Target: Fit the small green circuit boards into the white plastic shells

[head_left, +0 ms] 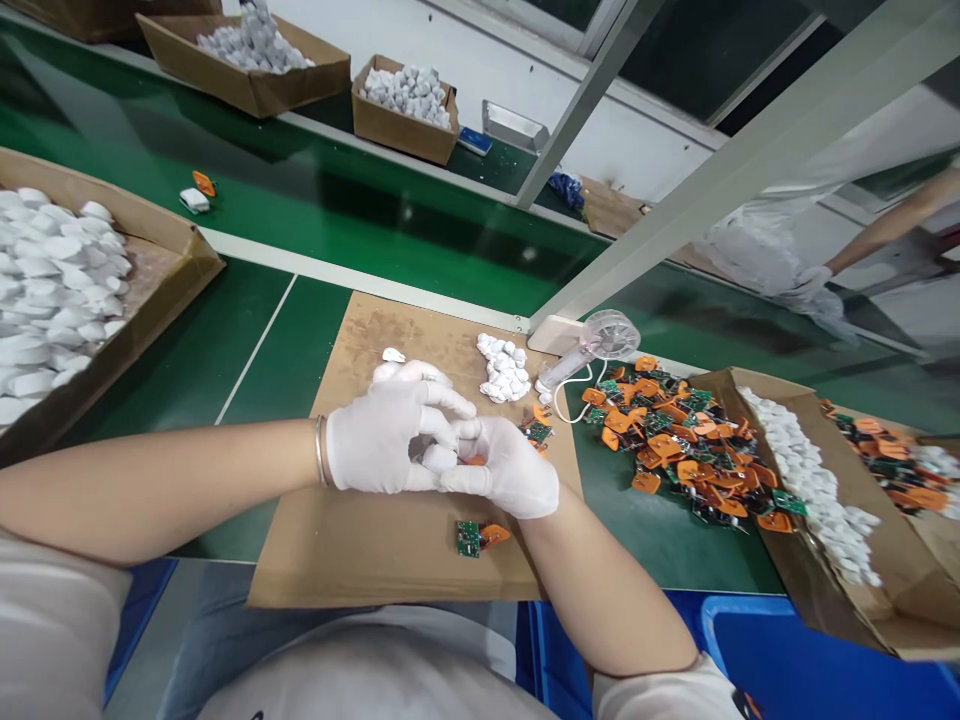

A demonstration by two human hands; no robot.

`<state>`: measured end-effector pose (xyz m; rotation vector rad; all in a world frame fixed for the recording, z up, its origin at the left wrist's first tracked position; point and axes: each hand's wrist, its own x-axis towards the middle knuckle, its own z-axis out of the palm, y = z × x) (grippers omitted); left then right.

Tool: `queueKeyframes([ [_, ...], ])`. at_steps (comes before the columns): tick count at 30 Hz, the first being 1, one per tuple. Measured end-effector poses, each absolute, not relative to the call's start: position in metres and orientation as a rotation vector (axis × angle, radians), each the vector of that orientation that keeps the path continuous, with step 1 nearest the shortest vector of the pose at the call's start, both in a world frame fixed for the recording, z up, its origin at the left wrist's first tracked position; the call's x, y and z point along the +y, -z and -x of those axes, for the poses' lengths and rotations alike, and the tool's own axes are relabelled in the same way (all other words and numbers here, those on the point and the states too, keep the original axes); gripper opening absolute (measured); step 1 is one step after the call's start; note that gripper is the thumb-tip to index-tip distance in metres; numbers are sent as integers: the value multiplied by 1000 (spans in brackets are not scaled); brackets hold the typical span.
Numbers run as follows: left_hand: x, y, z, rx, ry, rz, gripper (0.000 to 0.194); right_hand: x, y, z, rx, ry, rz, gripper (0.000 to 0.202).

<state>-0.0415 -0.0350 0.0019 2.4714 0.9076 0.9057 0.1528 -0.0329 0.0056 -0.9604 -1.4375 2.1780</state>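
Note:
Both of my hands wear white gloves and meet above the brown cardboard sheet point(352, 540). My left hand point(394, 430) is closed around a small white plastic housing point(439, 458). From the right, my right hand point(511, 465) pinches at the same housing with thumb and fingers. A bit of an orange part point(475, 460) shows between the hands; my fingers hide most of it. Below them on the cardboard lies a green circuit board point(469, 538) with an orange piece point(494, 535) beside it. Another circuit board point(537, 432) sits just behind my right hand.
A small heap of white pieces point(502, 368) and a clear handheld fan point(592, 345) stand behind my hands. To the right are piled orange-and-green board assemblies point(675, 440) and a carton point(847, 490). A big carton point(169, 265) of white housings occupies the left. Beyond the partition, a person's hand point(810, 283) shows.

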Motion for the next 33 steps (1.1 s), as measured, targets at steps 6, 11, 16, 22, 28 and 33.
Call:
queueKeyframes([
  [6, -47, 7, 32, 990, -969, -2600, 12, -41, -11, -145, -1572, -2008, 1087, 36],
  [11, -54, 15, 30, 1130, -979, -2645, 12, -52, -11, -138, -1577, -1862, 1151, 28],
  [16, -53, 13, 30, 1088, -1079, -2618, 13, -48, -10, -139, -1547, -1951, 1047, 31],
  [22, -51, 7, 31, 1093, -1283, -2539, 7, -46, -5, -143, -1337, -2032, 1002, 31],
  [28, -53, 5, 35, 1070, -1467, -2467, 15, -42, -4, -149, -1153, -2177, 812, 42],
  [33, -48, 4, 35, 1130, -1451, -2602, 25, -44, -1, -144, -1141, -2151, 793, 37],
])
